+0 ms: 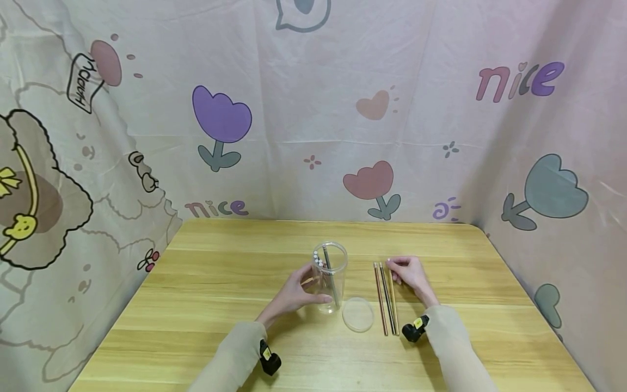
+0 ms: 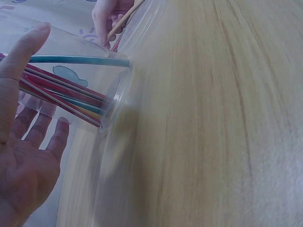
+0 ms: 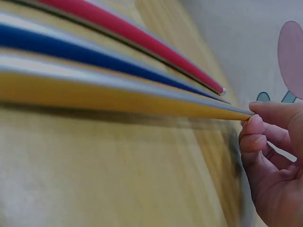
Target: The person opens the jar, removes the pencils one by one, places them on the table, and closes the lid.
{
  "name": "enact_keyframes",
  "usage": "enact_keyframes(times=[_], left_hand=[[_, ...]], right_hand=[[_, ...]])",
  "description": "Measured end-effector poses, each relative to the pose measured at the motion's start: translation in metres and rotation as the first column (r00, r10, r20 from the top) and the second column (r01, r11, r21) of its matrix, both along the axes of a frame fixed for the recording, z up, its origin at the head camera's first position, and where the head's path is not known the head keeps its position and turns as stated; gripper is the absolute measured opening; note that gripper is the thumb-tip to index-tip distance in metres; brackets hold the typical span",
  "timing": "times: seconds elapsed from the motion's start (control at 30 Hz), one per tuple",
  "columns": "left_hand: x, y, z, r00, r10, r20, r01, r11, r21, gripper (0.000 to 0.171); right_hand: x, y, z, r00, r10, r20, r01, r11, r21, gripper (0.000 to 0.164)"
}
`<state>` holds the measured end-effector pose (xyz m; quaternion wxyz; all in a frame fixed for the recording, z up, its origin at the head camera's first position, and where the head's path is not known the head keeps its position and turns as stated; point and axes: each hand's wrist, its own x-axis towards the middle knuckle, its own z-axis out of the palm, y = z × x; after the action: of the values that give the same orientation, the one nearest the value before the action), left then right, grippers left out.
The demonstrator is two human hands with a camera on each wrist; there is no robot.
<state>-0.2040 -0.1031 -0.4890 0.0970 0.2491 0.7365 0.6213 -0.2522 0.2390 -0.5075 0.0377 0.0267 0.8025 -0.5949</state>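
A clear cylindrical jar (image 1: 338, 283) stands upright and uncapped on the table, with several pencils (image 2: 66, 90) leaning inside. My left hand (image 1: 297, 292) holds it from the left, thumb on the near side and fingers around the other. To the jar's right, three pencils lie side by side: a red one (image 1: 380, 299), a dark blue one (image 1: 387, 299) and a yellow one (image 1: 394, 305). With thumb and forefinger, my right hand (image 1: 409, 274) pinches the far end of the yellow pencil (image 3: 142, 97).
A round clear lid (image 1: 358, 314) lies flat between the jar and the loose pencils. The wooden table (image 1: 196, 305) ends at a printed cloth backdrop (image 1: 303, 109) behind and at both sides.
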Motion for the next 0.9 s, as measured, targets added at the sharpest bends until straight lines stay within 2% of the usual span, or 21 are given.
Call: enact_keyframes(times=[0.3,0.6,0.9], left_hand=[[-0.0001,-0.0003,0.0007,1.0,-0.004,0.001,0.004,1.0,-0.001,0.069],[0.0008,-0.0008,0.0013,1.0,0.0,0.001,0.0,1.0,-0.004,0.072],[0.0019,-0.0006,0.0016,1.0,0.011,0.005,-0.011,1.0,-0.016,0.075]], right_hand=[[-0.001,-0.0025,-0.0032,0.999,0.005,-0.037,-0.002,0.998,0.064,0.028],[-0.0013,-0.0058,-0.0043,1.0,-0.014,-0.025,0.016,0.996,0.082,0.024],[-0.0012,-0.0077,-0.0049,0.999,-0.011,-0.053,0.018,0.989,0.143,0.024]])
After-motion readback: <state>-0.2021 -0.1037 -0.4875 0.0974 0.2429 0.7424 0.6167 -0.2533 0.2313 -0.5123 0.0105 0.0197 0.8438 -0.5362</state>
